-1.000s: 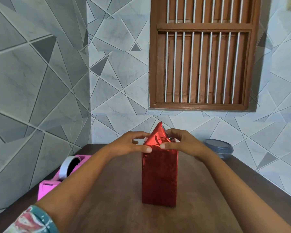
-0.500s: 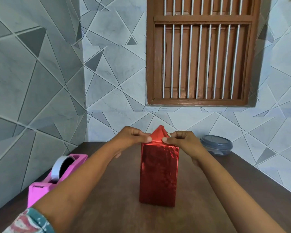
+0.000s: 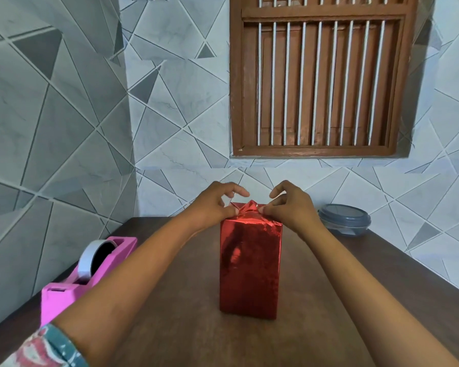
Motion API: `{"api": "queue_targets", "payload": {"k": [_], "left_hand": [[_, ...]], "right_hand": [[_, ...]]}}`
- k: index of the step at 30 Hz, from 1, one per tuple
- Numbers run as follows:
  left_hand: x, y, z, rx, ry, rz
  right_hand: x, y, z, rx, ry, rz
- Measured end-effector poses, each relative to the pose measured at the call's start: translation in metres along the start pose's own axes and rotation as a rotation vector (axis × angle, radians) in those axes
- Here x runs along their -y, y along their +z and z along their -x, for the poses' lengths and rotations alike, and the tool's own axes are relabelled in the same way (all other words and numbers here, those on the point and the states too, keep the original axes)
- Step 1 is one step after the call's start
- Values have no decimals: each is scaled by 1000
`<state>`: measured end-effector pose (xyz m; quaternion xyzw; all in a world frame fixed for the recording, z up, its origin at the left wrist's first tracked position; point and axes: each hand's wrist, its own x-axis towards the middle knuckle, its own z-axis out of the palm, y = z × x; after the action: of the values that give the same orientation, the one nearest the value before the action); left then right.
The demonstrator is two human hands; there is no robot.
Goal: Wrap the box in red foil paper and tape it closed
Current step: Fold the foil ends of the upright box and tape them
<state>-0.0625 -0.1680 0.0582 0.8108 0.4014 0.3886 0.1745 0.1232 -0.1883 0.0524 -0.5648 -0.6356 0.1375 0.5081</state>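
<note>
Centrally, the brown table (image 3: 170, 327) carries the box (image 3: 249, 274), standing upright; its visible faces are covered in red foil paper (image 3: 250, 207), which bunches into a small raised peak on top; both forearms reach forward and converge on the box top; the pink tape dispenser (image 3: 64, 295) sits at the left table edge, well apart from the box; the left hand (image 3: 215, 205) pinches the foil at the top left edge, fingers curled, index arched above; the right hand (image 3: 289, 207) mirrors this grip at the top right edge; a lidded grey container (image 3: 343, 219) rests beyond the right hand.
</note>
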Motion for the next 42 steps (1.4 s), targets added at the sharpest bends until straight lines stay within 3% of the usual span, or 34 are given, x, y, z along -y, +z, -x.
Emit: {"api": "queue_targets", "payload": {"k": [3, 9, 12, 16, 20, 28, 32, 42], "left_hand": [[3, 3, 2, 68, 154, -56], [20, 2, 8, 224, 59, 14], [20, 1, 10, 310, 77, -52], [19, 2, 11, 313, 77, -39], [23, -6, 3, 387, 143, -242], [22, -15, -11, 466, 152, -502], [19, -14, -8, 460, 168, -445], [26, -10, -3, 399, 23, -299]], "right_hand": [[-1, 2, -2, 2, -13, 9], [-7, 0, 9, 1, -161, -48], [-13, -1, 18, 104, -290, -93], [-25, 0, 22, 327, -442, 88], [-24, -2, 17, 345, -519, 316], [-18, -10, 10, 391, -598, 414], [-12, -11, 10, 428, -613, 445], [-5, -6, -3, 519, -543, 579]]}}
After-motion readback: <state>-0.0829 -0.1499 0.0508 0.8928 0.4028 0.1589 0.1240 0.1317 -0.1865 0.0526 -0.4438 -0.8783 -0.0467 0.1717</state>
